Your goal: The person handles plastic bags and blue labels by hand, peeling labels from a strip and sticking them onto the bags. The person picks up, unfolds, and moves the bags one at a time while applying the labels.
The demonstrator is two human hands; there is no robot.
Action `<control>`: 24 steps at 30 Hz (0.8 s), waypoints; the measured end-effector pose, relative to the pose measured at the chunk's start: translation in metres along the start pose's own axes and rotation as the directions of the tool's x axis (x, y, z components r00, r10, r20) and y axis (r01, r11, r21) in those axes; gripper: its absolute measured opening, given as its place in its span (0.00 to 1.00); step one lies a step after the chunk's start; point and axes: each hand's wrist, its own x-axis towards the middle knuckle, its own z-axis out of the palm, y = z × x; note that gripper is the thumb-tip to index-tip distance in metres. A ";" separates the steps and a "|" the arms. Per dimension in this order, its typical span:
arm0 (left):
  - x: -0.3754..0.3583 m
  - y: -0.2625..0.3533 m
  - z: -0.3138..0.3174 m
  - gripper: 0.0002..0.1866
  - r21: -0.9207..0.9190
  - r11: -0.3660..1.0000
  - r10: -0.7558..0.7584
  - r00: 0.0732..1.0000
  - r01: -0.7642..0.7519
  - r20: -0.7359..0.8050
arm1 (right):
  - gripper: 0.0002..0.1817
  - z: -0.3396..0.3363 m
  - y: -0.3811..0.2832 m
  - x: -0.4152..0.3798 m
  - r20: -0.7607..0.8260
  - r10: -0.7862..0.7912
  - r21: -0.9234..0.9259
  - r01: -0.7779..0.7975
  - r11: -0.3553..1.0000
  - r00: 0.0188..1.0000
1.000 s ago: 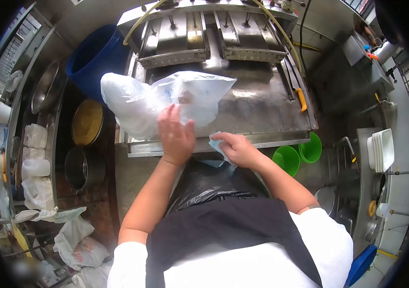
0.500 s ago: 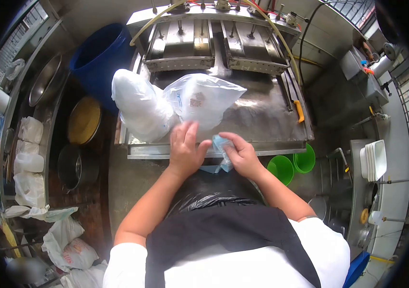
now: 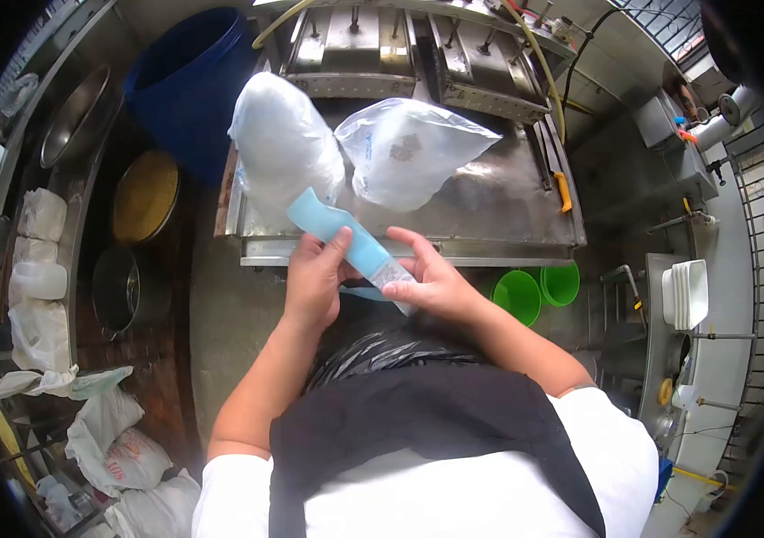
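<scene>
A light blue folded strip (image 3: 346, 238), thin and plastic-looking, with a crinkled whitish lower end, stretches slantwise between both hands. My left hand (image 3: 315, 278) pinches its middle, thumb on top. At the whitish end, my right hand (image 3: 431, 282) presses its thumb down on the strip, index finger raised. More blue material shows below between the hands. Just beyond the hands on the metal table (image 3: 480, 206) stand two full, white translucent plastic bags, a tall left bag (image 3: 283, 139) and a right bag (image 3: 413, 152) with a pointed corner and a small printed mark.
A yellow-handled knife (image 3: 563, 191) lies at the table's right edge. Metal press trays (image 3: 350, 54) stand at the back. A blue barrel (image 3: 186, 99) is at back left, green buckets (image 3: 516, 298) at lower right, and a left-hand shelf holds packed white bags (image 3: 39, 336).
The blue material, bunched in my right hand before, is now drawn out as a strip held by both hands. My left hand has moved down and closed on it. The view has shifted slightly.
</scene>
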 end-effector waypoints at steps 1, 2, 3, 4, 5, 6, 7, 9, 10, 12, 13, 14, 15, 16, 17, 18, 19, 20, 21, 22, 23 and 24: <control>-0.001 0.002 -0.006 0.11 -0.007 0.999 0.036 0.999 -0.036 -0.015 | 0.40 0.000 0.003 0.005 0.086 0.062 0.019 -0.064 0.998 0.994; 0.000 0.004 -0.011 0.11 -0.016 0.998 0.063 0.998 -0.063 -0.023 | 0.33 -0.003 0.001 0.008 0.161 0.149 -0.059 -0.141 0.988 0.976; -0.001 0.007 -0.016 0.11 -0.018 0.998 0.060 0.998 -0.061 -0.026 | 0.27 -0.003 0.000 0.010 0.228 0.236 -0.144 -0.207 0.968 0.944; -0.002 0.012 -0.019 0.11 -0.007 0.997 0.073 0.997 -0.073 -0.026 | 0.27 0.005 -0.004 0.009 0.228 0.241 -0.146 -0.212 0.966 0.943; -0.003 0.015 -0.023 0.11 0.004 0.996 0.084 0.996 -0.084 -0.028 | 0.22 0.014 -0.010 0.009 0.239 0.220 -0.134 -0.192 0.972 0.946; -0.004 0.016 -0.028 0.11 -0.001 0.997 0.081 0.996 -0.081 -0.031 | 0.18 0.023 -0.013 0.009 0.249 0.198 -0.121 -0.172 0.978 0.948; -0.003 0.017 -0.033 0.10 -0.016 0.996 0.091 0.995 -0.092 -0.038 | 0.18 0.029 -0.014 0.011 0.248 0.203 -0.123 -0.177 0.977 0.947; 0.002 0.015 -0.044 0.10 -0.034 0.994 0.100 0.994 -0.102 -0.047 | 0.17 0.038 -0.014 0.015 0.302 0.128 -0.111 -0.098 0.989 0.945; 0.010 0.007 -0.054 0.10 -0.024 0.996 0.084 0.990 -0.087 -0.113 | 0.17 0.041 -0.010 0.017 0.301 0.131 -0.112 -0.102 0.989 0.944; 0.021 -0.017 -0.079 0.11 -0.014 0.997 0.070 0.981 -0.073 -0.180 | 0.15 0.046 0.000 0.021 0.335 0.216 -0.008 -0.226 0.974 0.917; 0.025 -0.035 -0.096 0.12 0.069 0.987 -0.128 0.975 0.143 -0.182 | 0.15 0.049 0.001 0.023 0.335 0.214 -0.008 -0.225 0.974 0.917; 0.029 -0.054 -0.114 0.14 0.152 0.925 -0.318 0.927 0.349 -0.199 | 0.15 0.050 0.002 0.023 0.267 0.282 -0.024 -0.286 0.958 0.922; 0.031 -0.076 -0.136 0.16 0.261 0.843 -0.479 0.877 0.471 -0.035 | 0.14 0.051 0.002 0.024 0.194 0.344 -0.035 -0.344 0.938 0.919; 0.022 -0.071 -0.130 0.15 0.339 0.717 -0.641 0.768 0.609 -0.022 | 0.14 0.053 0.000 0.023 0.162 0.341 -0.025 -0.341 0.940 0.926; 0.019 -0.082 -0.134 0.18 0.343 0.688 -0.682 0.731 0.640 0.005 | 0.14 0.051 0.000 0.021 0.156 0.333 -0.024 -0.333 0.943 0.930; 0.017 -0.090 -0.139 0.19 0.392 0.690 -0.627 0.773 0.608 -0.096 | 0.14 0.046 0.001 0.016 0.118 0.342 -0.008 -0.344 0.939 0.932; 0.018 -0.092 -0.141 0.20 0.443 0.685 -0.558 0.807 0.579 -0.193 | 0.14 0.041 0.002 0.011 0.080 0.352 0.010 -0.354 0.935 0.933; 0.023 -0.088 -0.143 0.20 0.452 0.681 -0.558 0.808 0.576 -0.189 | 0.14 0.037 0.004 0.005 0.044 0.309 0.059 -0.312 0.948 0.950; 0.029 -0.083 -0.145 0.20 0.640 0.719 -0.186 0.963 0.270 -0.197 | 0.14 0.032 0.004 0.000 0.038 0.303 0.063 -0.305 0.950 0.952; 0.034 -0.079 -0.145 0.20 0.793 0.609 0.209 0.971 -0.038 -0.114 | 0.14 0.027 0.004 -0.005 -0.013 0.276 0.070 -0.274 0.959 0.961; 0.032 -0.042 -0.115 0.21 0.783 0.580 0.418 0.907 -0.225 -0.050 | 0.14 0.023 0.004 -0.009 -0.064 0.249 0.074 -0.244 0.967 0.966; 0.035 -0.012 -0.095 0.24 0.818 0.480 0.560 0.828 -0.317 -0.008 | 0.15 0.021 0.002 -0.013 -0.064 0.231 0.090 -0.225 0.970 0.971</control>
